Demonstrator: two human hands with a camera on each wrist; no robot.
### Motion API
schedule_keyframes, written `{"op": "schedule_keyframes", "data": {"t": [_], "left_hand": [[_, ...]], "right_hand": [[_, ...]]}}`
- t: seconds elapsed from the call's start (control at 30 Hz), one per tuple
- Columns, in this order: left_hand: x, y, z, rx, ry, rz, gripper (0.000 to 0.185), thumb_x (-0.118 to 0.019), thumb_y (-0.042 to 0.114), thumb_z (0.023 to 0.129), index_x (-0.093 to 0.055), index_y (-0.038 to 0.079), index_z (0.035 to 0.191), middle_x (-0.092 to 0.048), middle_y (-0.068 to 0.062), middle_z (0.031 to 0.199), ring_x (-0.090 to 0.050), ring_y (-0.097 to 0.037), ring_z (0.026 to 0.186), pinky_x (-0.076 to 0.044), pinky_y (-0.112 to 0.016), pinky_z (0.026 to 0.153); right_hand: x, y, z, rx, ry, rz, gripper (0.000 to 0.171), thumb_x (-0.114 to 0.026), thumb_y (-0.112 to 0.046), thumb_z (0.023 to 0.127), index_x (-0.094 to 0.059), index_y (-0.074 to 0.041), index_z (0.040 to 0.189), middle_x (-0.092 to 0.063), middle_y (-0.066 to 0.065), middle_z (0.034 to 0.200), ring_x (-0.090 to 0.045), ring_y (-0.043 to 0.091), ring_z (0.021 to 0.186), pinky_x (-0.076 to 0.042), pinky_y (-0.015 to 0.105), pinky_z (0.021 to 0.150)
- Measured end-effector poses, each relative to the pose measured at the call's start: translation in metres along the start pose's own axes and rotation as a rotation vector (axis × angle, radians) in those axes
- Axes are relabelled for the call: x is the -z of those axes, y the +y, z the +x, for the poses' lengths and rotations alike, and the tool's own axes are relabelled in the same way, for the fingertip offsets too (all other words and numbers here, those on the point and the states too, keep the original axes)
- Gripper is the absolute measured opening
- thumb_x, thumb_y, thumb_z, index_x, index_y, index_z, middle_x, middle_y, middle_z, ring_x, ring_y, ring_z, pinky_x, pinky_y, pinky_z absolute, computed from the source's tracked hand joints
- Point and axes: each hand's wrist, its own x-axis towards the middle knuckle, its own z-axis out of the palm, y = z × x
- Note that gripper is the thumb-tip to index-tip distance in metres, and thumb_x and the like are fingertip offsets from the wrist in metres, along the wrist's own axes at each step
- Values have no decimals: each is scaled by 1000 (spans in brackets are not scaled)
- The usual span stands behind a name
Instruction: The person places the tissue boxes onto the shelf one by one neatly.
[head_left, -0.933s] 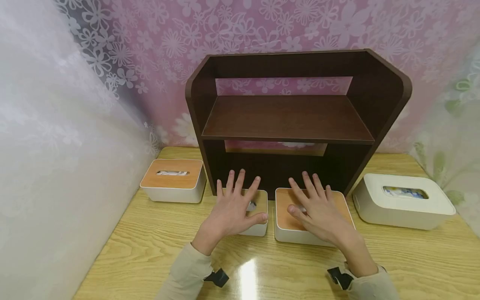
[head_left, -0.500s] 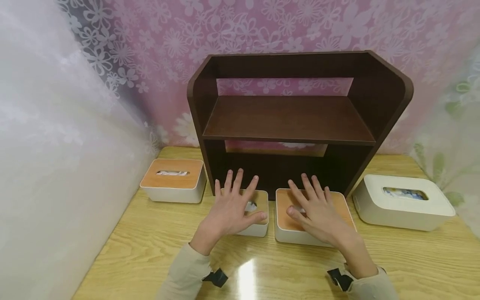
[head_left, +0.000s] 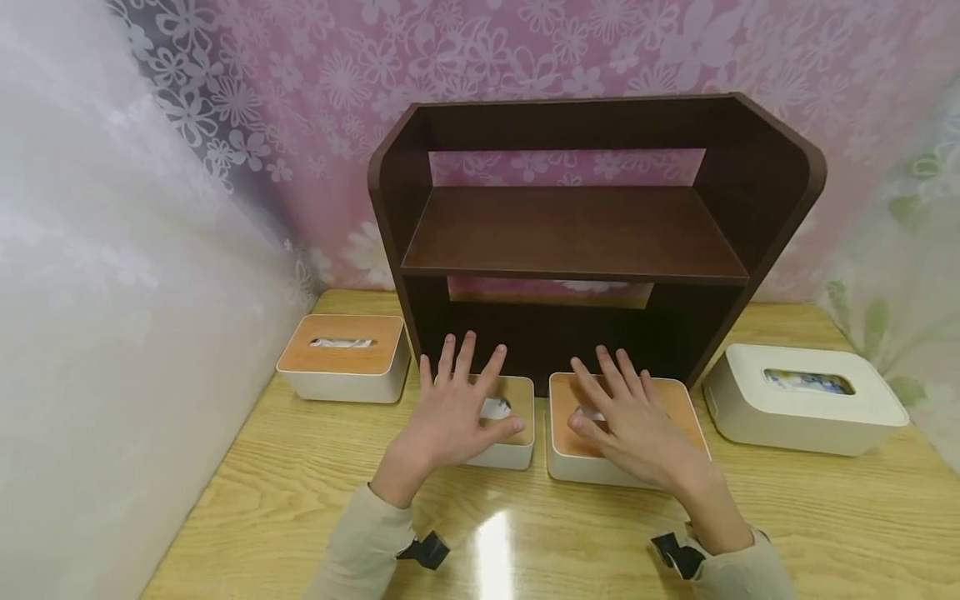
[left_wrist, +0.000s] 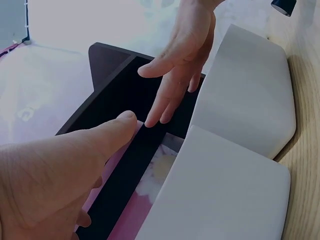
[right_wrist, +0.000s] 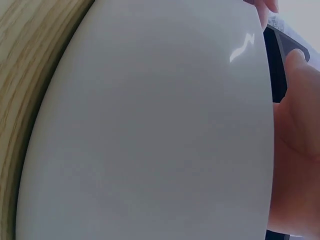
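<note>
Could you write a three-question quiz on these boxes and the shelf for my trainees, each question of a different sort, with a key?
1. True or false: the person's right grip, fingers spread, is over a white, rounded rectangular box with an orange wood-look lid.
2. In the head view, which stands at the far right? A, an orange-lidded box; B, an off-white, rounded rectangular box with a pale top; C, a tan-lidded box.
3. How many slotted boxes does the head view show in front of or beside the dark brown, two-tier, wood-look shelf unit?

Key: 1, true; 2, B; 3, four.
</note>
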Motion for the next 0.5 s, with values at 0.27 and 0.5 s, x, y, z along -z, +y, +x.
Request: {"op": "schedule_keyframes", "data": {"t": [0.27, 0.5], "left_hand": [[1, -5, -4, 19, 6, -25, 95, -42, 77, 89, -6, 28, 161, 0, -18, 166, 8, -41, 151, -5, -71, 112], [5, -11, -4, 25, 39, -59, 93, -45, 74, 90, -8, 26, 162, -1, -19, 165, 5, -40, 151, -8, -68, 114]], "right_hand": [[-7, -7, 1, 48, 24, 129, 71, -47, -45, 104, -14, -21, 161, -1, 19, 165, 5, 44, 150, -4, 69, 113], [-9, -11, 6, 73, 40, 221, 70, -48, -40, 105, -13, -20, 161, -1, 17, 166, 4, 44, 150, -6, 71, 111]]}}
